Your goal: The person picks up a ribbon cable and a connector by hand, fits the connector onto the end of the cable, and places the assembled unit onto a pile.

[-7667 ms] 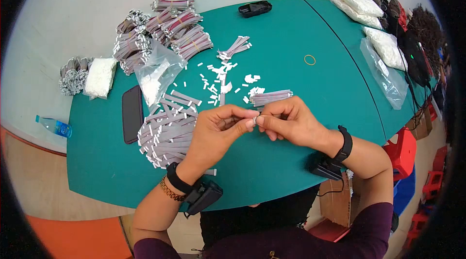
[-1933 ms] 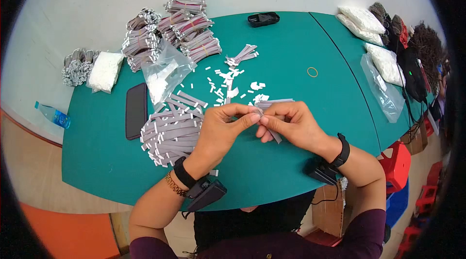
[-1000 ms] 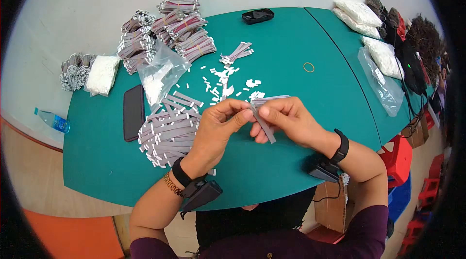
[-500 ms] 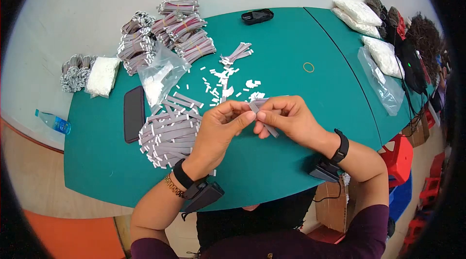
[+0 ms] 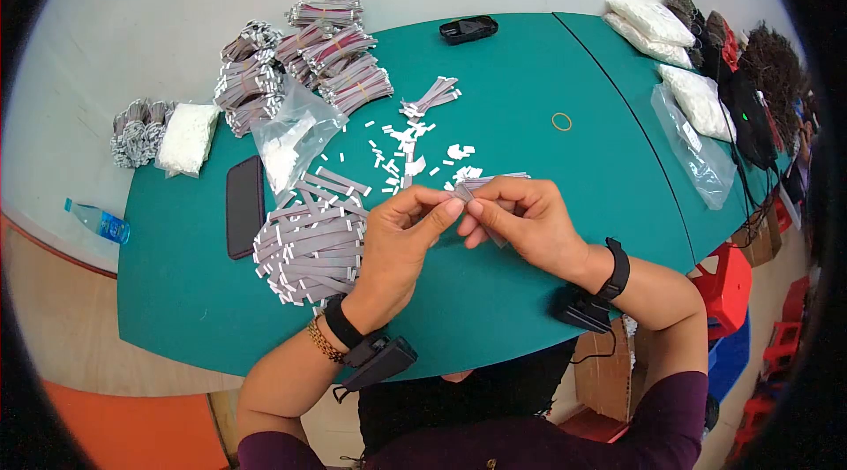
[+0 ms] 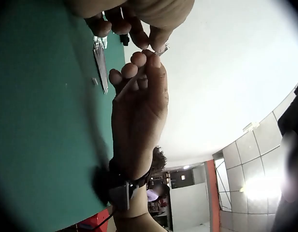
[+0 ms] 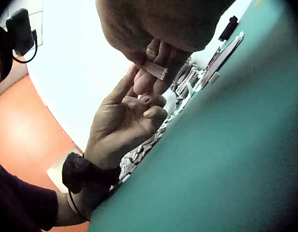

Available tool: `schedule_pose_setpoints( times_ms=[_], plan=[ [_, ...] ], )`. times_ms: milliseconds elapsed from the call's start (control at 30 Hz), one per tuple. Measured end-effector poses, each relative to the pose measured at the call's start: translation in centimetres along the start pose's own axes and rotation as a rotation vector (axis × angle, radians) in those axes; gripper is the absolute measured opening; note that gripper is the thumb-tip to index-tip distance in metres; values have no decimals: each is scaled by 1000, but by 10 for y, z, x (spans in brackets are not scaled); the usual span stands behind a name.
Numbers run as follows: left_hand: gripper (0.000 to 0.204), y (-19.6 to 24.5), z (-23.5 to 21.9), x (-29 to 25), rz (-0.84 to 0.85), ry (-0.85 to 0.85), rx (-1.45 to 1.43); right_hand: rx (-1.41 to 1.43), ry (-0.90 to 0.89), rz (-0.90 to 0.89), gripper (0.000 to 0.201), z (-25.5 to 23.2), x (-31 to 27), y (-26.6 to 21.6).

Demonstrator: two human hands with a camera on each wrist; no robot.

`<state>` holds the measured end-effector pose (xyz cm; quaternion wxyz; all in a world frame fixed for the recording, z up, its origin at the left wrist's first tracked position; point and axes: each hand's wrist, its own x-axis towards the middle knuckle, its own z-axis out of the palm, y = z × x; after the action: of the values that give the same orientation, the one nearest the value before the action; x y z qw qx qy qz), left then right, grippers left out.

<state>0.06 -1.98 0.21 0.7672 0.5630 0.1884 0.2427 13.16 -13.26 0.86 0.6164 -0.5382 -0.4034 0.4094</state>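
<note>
In the head view, my left hand [image 5: 393, 245] and right hand [image 5: 534, 227] meet fingertip to fingertip above the table. Both pinch one end of a grey flat ribbon cable [image 5: 462, 193] between thumb and forefinger. The rest of that cable runs back under the right hand's fingers, and its striped tail [image 7: 156, 70] pokes out in the right wrist view. Fingertips hide the pinched end. Just beyond the right hand lies a row of similar cables [image 5: 497, 178]. Left of the left hand spreads a loose heap of grey cables [image 5: 309, 245] with white ends.
Small white pieces [image 5: 410, 139] are scattered past the hands. Rubber-banded cable bundles [image 5: 340, 55] are stacked at the back left, beside a clear plastic bag [image 5: 296, 130] and a dark phone [image 5: 244, 207]. A rubber band [image 5: 561, 122] and white packets [image 5: 697, 95] lie to the right.
Earlier the fingertips met around a small whitish end; afterwards a grey cable strip showed angling down below the right hand. Now that strip is mostly covered by the right fingers.
</note>
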Motion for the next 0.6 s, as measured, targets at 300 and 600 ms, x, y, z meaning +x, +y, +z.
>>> schedule_pose_setpoints(
  times_ms=[300, 600],
  plan=[
    [15, -7, -2, 0, -18, -2, -86, 45, -17, 24, 16, 1, 1, -1],
    [17, -5, -4, 2, -19, 1, -5, 17, -68, 42, 15, 0, 0, 0]
  ],
)
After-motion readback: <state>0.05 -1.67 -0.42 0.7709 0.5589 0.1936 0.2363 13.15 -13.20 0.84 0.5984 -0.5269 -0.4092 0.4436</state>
